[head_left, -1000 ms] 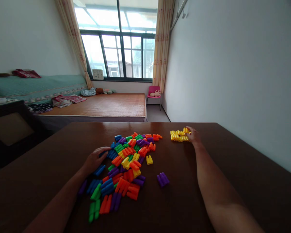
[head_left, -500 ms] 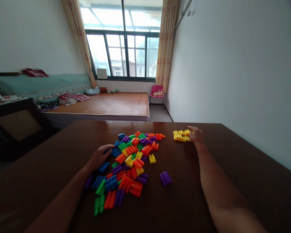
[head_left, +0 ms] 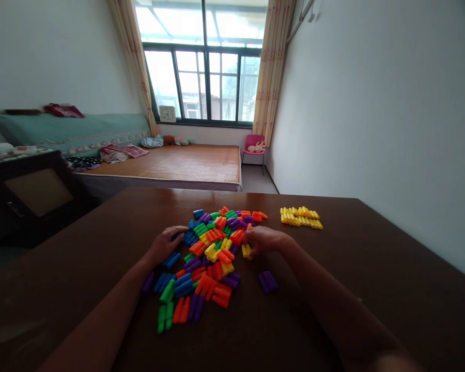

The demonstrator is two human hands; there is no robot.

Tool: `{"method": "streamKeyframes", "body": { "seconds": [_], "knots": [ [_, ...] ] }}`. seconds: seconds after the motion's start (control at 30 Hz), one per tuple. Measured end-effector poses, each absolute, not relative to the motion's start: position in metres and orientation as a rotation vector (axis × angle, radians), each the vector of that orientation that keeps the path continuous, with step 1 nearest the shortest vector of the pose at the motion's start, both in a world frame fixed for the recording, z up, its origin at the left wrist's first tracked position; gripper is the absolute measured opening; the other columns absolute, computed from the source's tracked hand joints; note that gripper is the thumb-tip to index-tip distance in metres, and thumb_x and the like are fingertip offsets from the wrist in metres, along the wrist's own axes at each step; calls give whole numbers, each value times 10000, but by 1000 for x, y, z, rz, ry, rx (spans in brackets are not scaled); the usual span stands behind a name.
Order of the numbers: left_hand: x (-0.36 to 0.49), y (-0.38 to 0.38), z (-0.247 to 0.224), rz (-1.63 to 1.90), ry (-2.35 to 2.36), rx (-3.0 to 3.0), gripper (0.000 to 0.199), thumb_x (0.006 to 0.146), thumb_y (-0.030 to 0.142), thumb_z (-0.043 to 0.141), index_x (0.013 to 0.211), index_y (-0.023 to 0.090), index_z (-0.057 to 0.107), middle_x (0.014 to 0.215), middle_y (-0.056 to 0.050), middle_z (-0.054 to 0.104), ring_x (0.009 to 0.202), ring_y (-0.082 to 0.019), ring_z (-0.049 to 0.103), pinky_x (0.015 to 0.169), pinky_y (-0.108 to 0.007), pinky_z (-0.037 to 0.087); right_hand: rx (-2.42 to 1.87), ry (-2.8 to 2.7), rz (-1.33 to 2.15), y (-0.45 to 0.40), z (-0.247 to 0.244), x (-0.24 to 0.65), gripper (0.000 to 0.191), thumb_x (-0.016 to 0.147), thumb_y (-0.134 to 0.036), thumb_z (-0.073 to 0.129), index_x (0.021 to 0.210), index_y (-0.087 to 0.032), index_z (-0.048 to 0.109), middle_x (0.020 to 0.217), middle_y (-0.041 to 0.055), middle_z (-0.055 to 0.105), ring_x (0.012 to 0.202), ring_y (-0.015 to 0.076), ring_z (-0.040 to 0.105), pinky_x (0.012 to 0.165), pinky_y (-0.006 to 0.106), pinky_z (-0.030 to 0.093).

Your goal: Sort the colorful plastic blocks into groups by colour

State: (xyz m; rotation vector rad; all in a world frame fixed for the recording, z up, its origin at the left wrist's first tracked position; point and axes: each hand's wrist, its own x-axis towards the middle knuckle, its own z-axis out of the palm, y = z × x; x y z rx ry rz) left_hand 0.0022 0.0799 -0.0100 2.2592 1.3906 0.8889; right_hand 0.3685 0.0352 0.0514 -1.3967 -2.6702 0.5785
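A loose pile of plastic bullet-shaped building blocks [head_left: 214, 235] in orange, green, blue, purple and yellow covers the middle of the brown table. My left hand [head_left: 166, 245] rests at the pile's left side, fingers stretched out and slightly apart, its tips by some blue blocks [head_left: 189, 237]. On the pile's right edge my right hand [head_left: 266, 239] has its fingers curled around a small yellow block [head_left: 246, 251], which still lies on the table. Its fingertips partly cover nearby orange blocks. Farther right, yellow blocks [head_left: 301, 221] lie together in two rows.
A purple block [head_left: 267, 282] lies apart, in front of my right hand. The brown table [head_left: 112, 227] reaches toward a bed [head_left: 186, 163] with a woven mat. A pink chair [head_left: 254, 143] stands beyond, and a dark cabinet [head_left: 34, 181] is at the left.
My right hand has left the yellow rows and moved left to the single yellow block by the pile. My left hand stays by the blue blocks. The view has shifted slightly.
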Motion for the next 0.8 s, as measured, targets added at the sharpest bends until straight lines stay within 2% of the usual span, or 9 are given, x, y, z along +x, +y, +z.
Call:
{"method": "streamKeyframes", "body": {
  "seconds": [0.13,0.27,0.37,0.5,0.63,0.8],
  "knots": [
    [2,80,-9,870,1393,2259,415,840,499,480,1074,221,682,1148,-61,684,1102,-243,599,1015,-382,433,-1329,-2740,676,43,47,378,380,582,-271,806,926,-179,674,912,28,667,801,166,592,652,226,428],
    [2,80,-8,884,1417,2260,416,829,502,490,1068,221,685,1137,-58,689,1093,-243,604,1004,-378,443,-1454,-2453,850,54,56,421,361,644,-289,759,978,-199,657,925,7,672,767,142,607,639,216,450],
    [2,80,-8,876,1424,2263,423,829,509,489,1070,222,686,1138,-57,689,1093,-244,605,1000,-377,446,-1720,-2092,535,59,64,483,316,711,-283,699,1012,-203,646,988,28,677,802,152,622,691,236,465],
    [2,80,-7,858,1439,2257,437,831,514,481,1081,217,681,1146,-60,686,1097,-248,603,997,-384,445,-2103,-1771,37,62,58,553,300,685,-235,709,975,-178,662,1024,87,678,892,205,625,763,274,458],
    [2,80,-6,853,1425,2270,440,831,520,476,1081,222,682,1144,-57,687,1096,-248,600,999,-385,442,-2261,-1772,75,64,38,569,323,661,-176,710,983,-173,674,1004,80,696,906,207,635,780,266,451],
    [2,81,-7,857,1419,2267,448,825,537,481,1076,227,685,1140,-56,690,1089,-250,604,1001,-391,444,-2228,-1814,124,67,23,557,349,645,-134,706,990,-191,694,1019,62,700,944,207,634,805,257,450]
  ]
}}
